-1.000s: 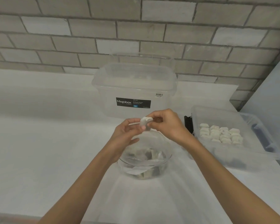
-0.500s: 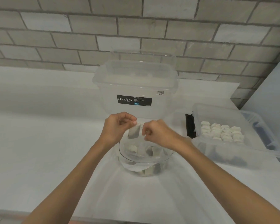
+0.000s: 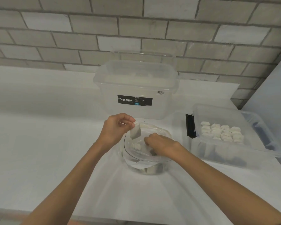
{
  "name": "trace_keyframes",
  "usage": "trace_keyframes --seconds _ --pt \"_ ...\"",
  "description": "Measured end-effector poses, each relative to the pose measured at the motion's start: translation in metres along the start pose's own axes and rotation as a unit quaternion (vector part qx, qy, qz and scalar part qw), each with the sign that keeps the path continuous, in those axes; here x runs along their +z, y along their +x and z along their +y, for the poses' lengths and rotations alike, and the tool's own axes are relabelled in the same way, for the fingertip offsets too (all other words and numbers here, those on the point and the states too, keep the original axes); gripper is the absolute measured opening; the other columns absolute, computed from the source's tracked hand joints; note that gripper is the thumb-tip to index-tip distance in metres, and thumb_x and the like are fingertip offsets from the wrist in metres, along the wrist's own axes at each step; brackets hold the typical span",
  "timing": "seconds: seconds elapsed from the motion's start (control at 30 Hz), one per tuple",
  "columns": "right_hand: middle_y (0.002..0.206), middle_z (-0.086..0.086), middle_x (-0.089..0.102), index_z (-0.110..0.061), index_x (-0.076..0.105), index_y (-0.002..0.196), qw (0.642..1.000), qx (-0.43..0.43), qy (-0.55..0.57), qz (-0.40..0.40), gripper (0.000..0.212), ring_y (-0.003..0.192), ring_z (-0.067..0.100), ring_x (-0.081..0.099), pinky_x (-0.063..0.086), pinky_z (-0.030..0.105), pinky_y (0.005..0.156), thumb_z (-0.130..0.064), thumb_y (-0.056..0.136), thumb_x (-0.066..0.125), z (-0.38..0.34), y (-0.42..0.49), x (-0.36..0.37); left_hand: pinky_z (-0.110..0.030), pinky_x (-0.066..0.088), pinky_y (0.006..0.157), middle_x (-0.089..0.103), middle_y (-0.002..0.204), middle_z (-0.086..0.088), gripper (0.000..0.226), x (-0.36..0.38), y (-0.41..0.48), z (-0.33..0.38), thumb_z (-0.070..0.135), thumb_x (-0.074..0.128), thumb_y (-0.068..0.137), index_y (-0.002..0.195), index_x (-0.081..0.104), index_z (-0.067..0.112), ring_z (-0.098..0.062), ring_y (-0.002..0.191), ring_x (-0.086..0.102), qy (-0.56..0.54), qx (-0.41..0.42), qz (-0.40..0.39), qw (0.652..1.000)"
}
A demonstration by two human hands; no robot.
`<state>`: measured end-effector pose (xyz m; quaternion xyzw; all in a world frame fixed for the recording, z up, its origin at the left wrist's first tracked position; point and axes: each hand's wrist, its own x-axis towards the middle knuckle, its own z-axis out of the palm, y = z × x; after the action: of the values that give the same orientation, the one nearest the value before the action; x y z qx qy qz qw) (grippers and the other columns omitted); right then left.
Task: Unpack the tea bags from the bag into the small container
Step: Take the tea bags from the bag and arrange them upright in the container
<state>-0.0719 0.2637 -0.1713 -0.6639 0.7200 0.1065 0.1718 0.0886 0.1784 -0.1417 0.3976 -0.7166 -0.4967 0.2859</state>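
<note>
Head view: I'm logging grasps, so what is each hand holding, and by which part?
The left hand pinches a tea bag by its upper end. The right hand is down in the bag; whether it holds anything cannot be told.

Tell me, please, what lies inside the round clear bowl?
A few tea bags and crumpled clear plastic show inside the bowl. The right hand reaches in and covers whatever lies beneath it.
</note>
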Motion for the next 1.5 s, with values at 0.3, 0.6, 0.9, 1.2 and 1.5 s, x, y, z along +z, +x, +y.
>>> trace_keyframes --seconds 0.3,0.6,0.9,1.2,1.5 --pt "0.093 0.010 0.054 -0.007 0.059 0.081 0.999 -0.001 0.032 -0.007 0.013 0.082 0.030 0.061 0.049 0.034 0.071 0.006 0.082 0.059 0.009 0.003 -0.001 -0.028 0.054 0.076 0.069 0.079 0.003 0.007 0.008 -0.006 -0.001 0.012 0.073 0.083 0.089 0.072 0.017 -0.009 0.068 0.063 0.005 -0.006 -0.019 1.000" --pt "0.089 0.002 0.064 -0.010 0.063 0.081 0.977 -0.015 0.186 0.101 0.005 0.086 0.017 0.058 0.048 0.024 0.070 -0.008 0.081 0.058 0.016 -0.015 -0.016 -0.031 0.054 0.074 0.069 0.077 0.006 0.009 -0.002 -0.007 0.000 0.012 0.070 0.085 0.086 0.070 0.021 -0.007 0.065 0.064 0.006 0.001 0.001 1.000" --pt "0.071 -0.002 0.066 -0.013 0.064 0.095 0.873 -0.034 0.440 0.207 0.024 0.054 0.014 0.060 0.044 0.023 0.045 -0.007 0.076 0.077 0.029 -0.065 -0.078 -0.020 0.049 0.079 0.074 0.086 0.006 0.008 0.009 -0.010 0.029 0.016 0.071 0.084 0.084 0.075 0.024 -0.004 0.079 0.068 0.010 0.017 -0.085 0.996" --pt "0.062 -0.007 0.069 -0.014 0.075 0.087 0.864 -0.014 0.415 0.287 0.006 0.056 0.005 0.061 0.046 0.022 0.050 -0.012 0.086 0.070 0.062 -0.120 -0.111 -0.029 0.054 0.082 0.072 0.091 0.004 0.016 0.055 0.000 0.081 0.024 0.080 0.076 0.089 0.075 0.015 -0.010 0.083 0.070 0.020 0.121 -0.152 0.981" --pt "0.060 -0.009 0.061 -0.018 0.068 0.078 0.938 0.191 0.166 0.236 0.018 0.053 0.009 0.064 0.052 0.018 0.062 -0.004 0.087 0.062 0.184 -0.175 -0.091 -0.024 0.054 0.082 0.073 0.091 0.009 0.010 0.123 0.006 0.111 0.010 0.076 0.080 0.081 0.076 0.020 -0.011 0.085 0.070 0.010 0.171 -0.192 0.966"
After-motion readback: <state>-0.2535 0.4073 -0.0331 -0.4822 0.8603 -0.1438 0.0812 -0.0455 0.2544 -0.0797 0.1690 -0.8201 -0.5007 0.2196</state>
